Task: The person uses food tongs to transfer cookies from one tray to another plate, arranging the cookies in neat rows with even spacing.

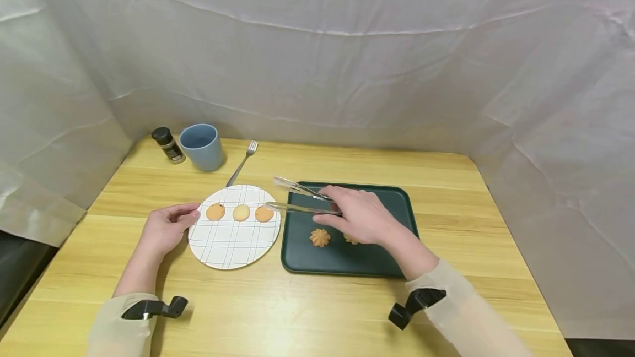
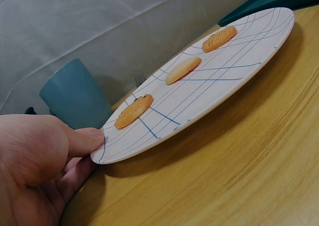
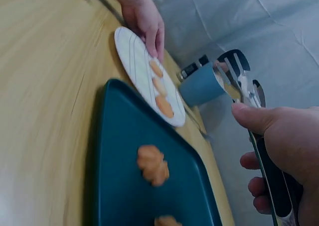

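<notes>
My left hand (image 1: 165, 228) pinches the left rim of a round white plate (image 1: 230, 249) with blue lines, thumb on top and fingers below. Three flat round cookies lie in a row across it: a left one (image 1: 215, 212), a paler middle one (image 1: 241, 213) and a right one (image 1: 264, 214). Metal tongs (image 3: 268, 169) with dark grips are held in my right hand (image 1: 364, 215), above a dark green tray (image 1: 342, 266). Their tips are spread, with nothing between them, near the plate's right edge. On the tray sits a flower-shaped cookie (image 1: 319, 237); another (image 1: 350, 239) is partly hidden under my right hand.
Behind the plate lies a fork (image 1: 241, 167). A blue mug (image 1: 205, 153) and a black-capped spice jar (image 1: 168, 146) stand at the back left of the wooden table (image 1: 233, 313). Pale cloth (image 1: 317, 70) hangs around the back and sides.
</notes>
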A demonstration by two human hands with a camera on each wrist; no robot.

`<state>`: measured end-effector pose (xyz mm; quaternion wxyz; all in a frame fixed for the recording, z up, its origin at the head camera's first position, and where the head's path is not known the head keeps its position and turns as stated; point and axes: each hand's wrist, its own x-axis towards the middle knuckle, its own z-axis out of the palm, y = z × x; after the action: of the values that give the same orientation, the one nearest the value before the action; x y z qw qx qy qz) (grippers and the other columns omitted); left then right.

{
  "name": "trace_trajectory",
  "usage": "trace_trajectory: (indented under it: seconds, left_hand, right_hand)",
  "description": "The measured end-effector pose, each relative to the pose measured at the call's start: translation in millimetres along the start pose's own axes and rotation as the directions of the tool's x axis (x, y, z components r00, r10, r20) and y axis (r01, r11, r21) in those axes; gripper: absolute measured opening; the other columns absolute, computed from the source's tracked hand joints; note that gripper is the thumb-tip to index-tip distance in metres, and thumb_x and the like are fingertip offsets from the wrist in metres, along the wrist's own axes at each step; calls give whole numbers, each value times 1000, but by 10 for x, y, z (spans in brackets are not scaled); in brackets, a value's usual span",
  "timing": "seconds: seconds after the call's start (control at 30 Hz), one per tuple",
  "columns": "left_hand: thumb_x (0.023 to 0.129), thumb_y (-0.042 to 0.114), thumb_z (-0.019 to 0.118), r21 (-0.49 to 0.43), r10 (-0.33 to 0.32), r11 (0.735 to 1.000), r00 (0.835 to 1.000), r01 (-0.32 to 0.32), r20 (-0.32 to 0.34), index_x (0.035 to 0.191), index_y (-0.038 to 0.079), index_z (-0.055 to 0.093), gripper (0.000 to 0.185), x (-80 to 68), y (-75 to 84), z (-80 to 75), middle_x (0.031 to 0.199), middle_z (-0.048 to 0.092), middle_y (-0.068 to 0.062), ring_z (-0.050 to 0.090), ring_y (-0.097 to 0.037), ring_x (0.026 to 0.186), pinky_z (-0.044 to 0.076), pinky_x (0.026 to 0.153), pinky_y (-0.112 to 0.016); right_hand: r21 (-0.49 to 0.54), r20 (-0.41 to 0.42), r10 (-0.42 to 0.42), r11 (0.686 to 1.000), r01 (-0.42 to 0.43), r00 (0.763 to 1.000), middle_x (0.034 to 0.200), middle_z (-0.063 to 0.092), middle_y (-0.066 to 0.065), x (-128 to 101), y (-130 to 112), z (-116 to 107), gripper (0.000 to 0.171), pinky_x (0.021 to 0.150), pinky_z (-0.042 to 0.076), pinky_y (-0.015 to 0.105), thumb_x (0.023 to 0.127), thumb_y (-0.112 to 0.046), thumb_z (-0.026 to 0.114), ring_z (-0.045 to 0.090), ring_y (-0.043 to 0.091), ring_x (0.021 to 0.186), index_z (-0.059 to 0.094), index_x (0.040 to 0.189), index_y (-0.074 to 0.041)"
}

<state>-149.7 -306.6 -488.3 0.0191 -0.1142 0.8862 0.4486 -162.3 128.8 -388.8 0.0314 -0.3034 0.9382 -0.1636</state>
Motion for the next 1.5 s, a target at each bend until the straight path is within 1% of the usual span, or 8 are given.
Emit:
trace_trajectory:
  seconds: [0.1,0.37,0.53,0.8,0.97,1.07,1.2,1.5]
  left_hand:
    - [106,35,67,3,5,1000,1000,-5,-1,138,3,70,45,-6,1,-6,131,70,-20,61,-27,115,47,85,-25]
    - [106,35,67,-2,2,1000,1000,-2,2,138,3,70,45,-13,14,-3,131,70,-20,61,-27,114,47,84,-23]
    - [107,35,66,-8,-10,1000,1000,10,5,139,3,69,46,-10,23,-4,132,69,-21,61,-28,116,47,86,-25]
    - [107,34,66,-4,-7,1000,1000,7,-3,138,3,69,44,-11,20,1,132,70,-20,62,-27,115,47,85,-23]
    - [107,34,66,-9,-17,1000,1000,17,1,139,3,68,45,-9,25,3,133,69,-21,61,-28,116,47,87,-26]
    - [107,34,66,-9,-19,1000,1000,19,2,139,2,68,45,-10,23,2,133,69,-21,61,-28,117,46,87,-27]
    - [107,34,66,-7,-18,1000,1000,18,0,139,3,69,45,-11,17,1,133,69,-20,61,-28,116,47,86,-26]
    - [106,35,67,-5,-2,1000,1000,2,-5,138,3,69,45,-4,12,-3,131,70,-20,61,-27,114,47,85,-25]
  right_hand:
    - [-22,-16,4,1000,-4,1000,76,54,-13,-120,94,3,64,51,35,31,102,-65,59,46,8,56,61,145,-17]
    - [-87,-57,1,996,-6,998,70,49,-16,-417,282,-31,62,50,34,31,99,-66,63,44,5,54,66,140,-19]
    - [-93,-42,19,995,-23,999,69,48,-17,-527,365,-27,62,48,32,30,99,-67,62,42,4,52,67,137,-19]
    - [-105,-24,57,993,-60,998,68,49,-17,-644,475,53,61,47,35,30,99,-69,59,44,4,53,68,135,-20]
    - [-115,-31,29,993,-33,999,67,48,-18,-691,552,116,54,45,33,29,98,-65,66,43,3,52,70,129,-21]
    - [-118,-24,12,993,-15,1000,67,48,-18,-711,598,152,54,45,33,28,98,-67,64,43,2,52,70,128,-21]
    - [-110,6,13,994,-12,1000,68,48,-19,-730,644,199,55,47,34,28,100,-67,61,43,1,53,70,128,-21]
    - [-108,32,12,994,-9,999,69,50,-20,-748,684,280,50,49,38,28,100,-63,63,46,3,54,70,128,-21]
